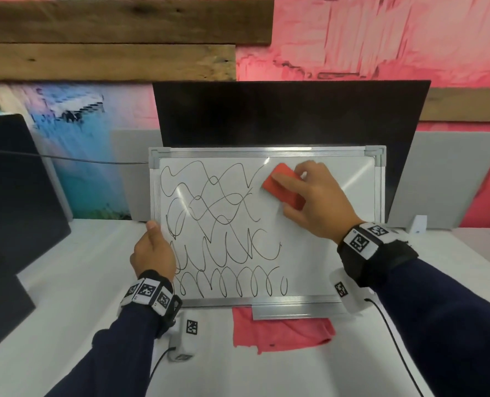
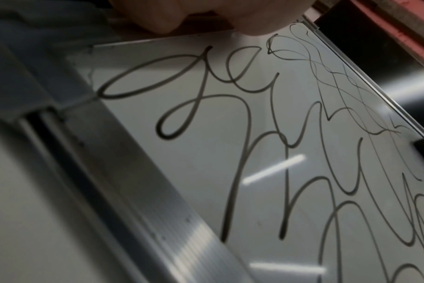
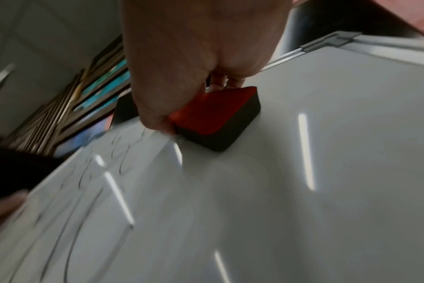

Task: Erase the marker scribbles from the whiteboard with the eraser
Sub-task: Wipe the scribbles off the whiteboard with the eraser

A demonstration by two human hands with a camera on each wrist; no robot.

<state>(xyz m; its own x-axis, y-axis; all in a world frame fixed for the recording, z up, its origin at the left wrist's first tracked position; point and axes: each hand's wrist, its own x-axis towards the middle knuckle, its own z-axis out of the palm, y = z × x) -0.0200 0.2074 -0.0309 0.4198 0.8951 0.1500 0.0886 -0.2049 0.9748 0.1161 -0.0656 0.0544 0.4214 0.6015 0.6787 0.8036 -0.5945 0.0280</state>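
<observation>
Office desk, monitors point(image 1: 289, 116), grey desk dividers point(image 1: 444, 179)

Dark navy long sleeves point(image 1: 450, 319) cover both of the person's forearms down to the wrists. Each wrist carries a black strap point(image 1: 381, 260) ringed with white tiles printed with black square fiducial markers point(image 1: 359, 242) (three tiles face the head camera on the left wrist point(image 1: 147, 292)). A white camera housing point(image 1: 345, 292) bearing another marker hangs beneath the right wrist, and a grey-white one point(image 1: 185, 339) beneath the left. A thin black cable point(image 1: 392, 333) trails from each housing.
</observation>
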